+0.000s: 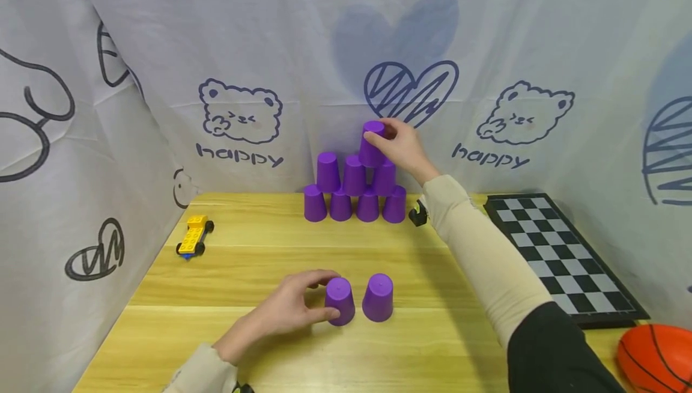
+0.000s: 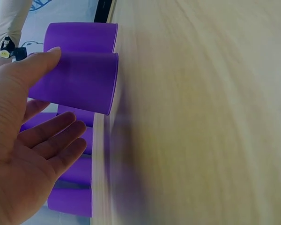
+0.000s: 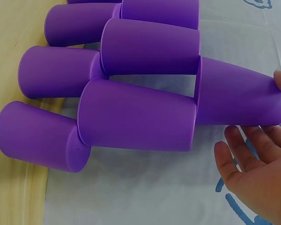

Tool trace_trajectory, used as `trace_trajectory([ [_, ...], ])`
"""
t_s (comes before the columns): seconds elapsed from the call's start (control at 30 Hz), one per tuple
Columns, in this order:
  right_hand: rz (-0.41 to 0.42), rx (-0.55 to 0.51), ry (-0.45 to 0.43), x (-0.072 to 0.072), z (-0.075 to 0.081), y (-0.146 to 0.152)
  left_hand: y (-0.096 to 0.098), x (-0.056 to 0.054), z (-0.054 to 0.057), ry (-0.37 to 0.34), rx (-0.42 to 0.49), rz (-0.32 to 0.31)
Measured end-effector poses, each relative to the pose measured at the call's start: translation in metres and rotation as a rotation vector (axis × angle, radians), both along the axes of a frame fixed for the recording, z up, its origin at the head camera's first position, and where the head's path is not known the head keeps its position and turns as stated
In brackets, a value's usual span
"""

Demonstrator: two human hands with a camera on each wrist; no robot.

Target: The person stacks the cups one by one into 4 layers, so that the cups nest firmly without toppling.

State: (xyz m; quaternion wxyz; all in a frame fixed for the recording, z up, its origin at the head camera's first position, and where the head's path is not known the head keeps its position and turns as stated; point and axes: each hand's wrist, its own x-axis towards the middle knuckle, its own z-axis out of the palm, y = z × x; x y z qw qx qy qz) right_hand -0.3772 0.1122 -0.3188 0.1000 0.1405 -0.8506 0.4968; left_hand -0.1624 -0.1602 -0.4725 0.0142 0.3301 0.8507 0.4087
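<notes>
Against the back cloth stands a stack of upside-down purple cups, with several in the bottom row (image 1: 340, 208) and three in the middle row (image 1: 354, 178). My right hand (image 1: 406, 145) pinches another purple cup (image 1: 370, 151) by its upper end; in the right wrist view the rim of this top cup (image 3: 241, 93) is right at two middle-row cups. Nearer me, my left hand (image 1: 286, 304) grips an upside-down purple cup (image 1: 340, 301) between thumb and index finger, the other fingers spread loosely. One more purple cup (image 1: 378, 298) stands upside down just right of it.
A yellow toy car (image 1: 193, 237) sits at the left of the wooden table (image 1: 243, 261). On the right lie a black-and-white checkered board (image 1: 562, 249) and an orange ball (image 1: 656, 357) with black lines. Printed cloth (image 1: 324, 32) hangs behind the table and along its sides.
</notes>
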Motion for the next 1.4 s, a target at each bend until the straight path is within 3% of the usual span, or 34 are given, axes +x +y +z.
trace_trajectory([
  [0.83, 0.008, 0.049, -0.017, -0.001, 0.0, 0.002, 0.002, 0.003, 0.0, -0.099, 0.012, 0.03],
  [1.17, 0.036, 0.04, -0.043, 0.002, 0.004, 0.009, -0.002, 0.003, 0.001, -0.142, 0.032, 0.087],
  [1.4, 0.032, 0.098, -0.073, 0.014, 0.008, 0.026, -0.008, -0.001, 0.001, -0.143, 0.097, 0.137],
])
